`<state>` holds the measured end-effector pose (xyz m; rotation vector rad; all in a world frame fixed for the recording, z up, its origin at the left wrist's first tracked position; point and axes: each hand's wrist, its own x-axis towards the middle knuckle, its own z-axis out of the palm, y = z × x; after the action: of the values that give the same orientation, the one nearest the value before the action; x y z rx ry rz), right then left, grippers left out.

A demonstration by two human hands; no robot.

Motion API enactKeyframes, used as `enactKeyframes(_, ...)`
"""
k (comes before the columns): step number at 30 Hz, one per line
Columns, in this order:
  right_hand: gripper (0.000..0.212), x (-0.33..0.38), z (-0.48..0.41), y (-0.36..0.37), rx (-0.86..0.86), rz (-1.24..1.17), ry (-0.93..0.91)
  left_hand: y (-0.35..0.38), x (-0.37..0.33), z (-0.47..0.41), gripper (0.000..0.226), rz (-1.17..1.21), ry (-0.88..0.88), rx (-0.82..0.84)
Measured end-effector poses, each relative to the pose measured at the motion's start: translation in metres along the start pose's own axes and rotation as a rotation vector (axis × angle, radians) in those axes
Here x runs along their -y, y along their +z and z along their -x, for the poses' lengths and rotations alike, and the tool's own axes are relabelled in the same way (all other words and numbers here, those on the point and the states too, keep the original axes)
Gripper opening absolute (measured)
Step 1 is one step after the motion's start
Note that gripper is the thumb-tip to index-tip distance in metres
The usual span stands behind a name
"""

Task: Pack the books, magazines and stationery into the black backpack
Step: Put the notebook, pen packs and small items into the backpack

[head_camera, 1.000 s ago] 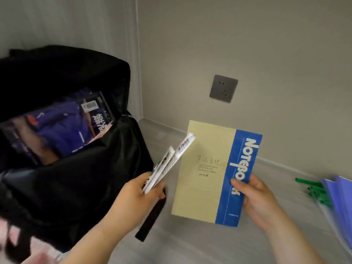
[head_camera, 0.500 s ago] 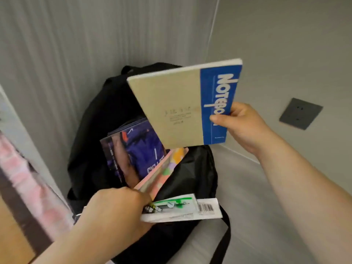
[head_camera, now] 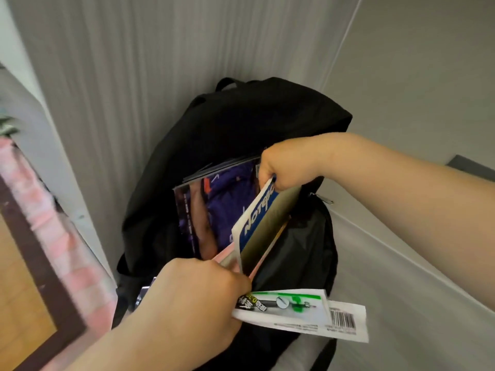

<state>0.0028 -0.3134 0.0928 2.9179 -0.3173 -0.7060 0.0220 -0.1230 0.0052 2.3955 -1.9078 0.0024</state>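
The right hand has its grip clamped on the top corner of the one notebook, thumb and fingers pinching the blue spine band. The book stands tilted, with its lower end inside the open mouth of the black backpack.

The left hand has its grip closed round white pen packs at the front lip of the bag. Two packs show, one with a green pen on it and one with a barcode, though the fist may hide a third. Just beside this hand, one pink book pokes out of the opening next to the notebook. Behind both, one glossy magazine with a purple cover stands upright in the bag.

Half a second ago the notebook was held in the air above the backpack, its cover facing the camera. Now it is turned nearly edge-on and is partly in. The left hand is in the same place with the packs.

The notebook has a tan cover, a blue strip with white lettering and white page edges. The backpack sits on the grey desk in the corner of the walls, its zip pull at the right.
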Motion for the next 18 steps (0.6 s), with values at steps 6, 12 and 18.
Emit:
enactKeyframes(6,0.027,0.001,0.011,-0.017,-0.318,-0.188,-0.004,0.006,-0.001,0.002,0.015,0.04,0.038,0.067)
enactKeyframes(12,0.032,0.018,-0.019,0.026,-0.261,-0.022,-0.054,0.009,-0.002,0.0,0.023,0.011,0.078,0.043)
enactKeyframes(18,0.027,0.016,-0.042,0.075,-0.054,0.059,-0.046,0.011,0.006,0.0,0.027,0.044,0.066,-0.036)
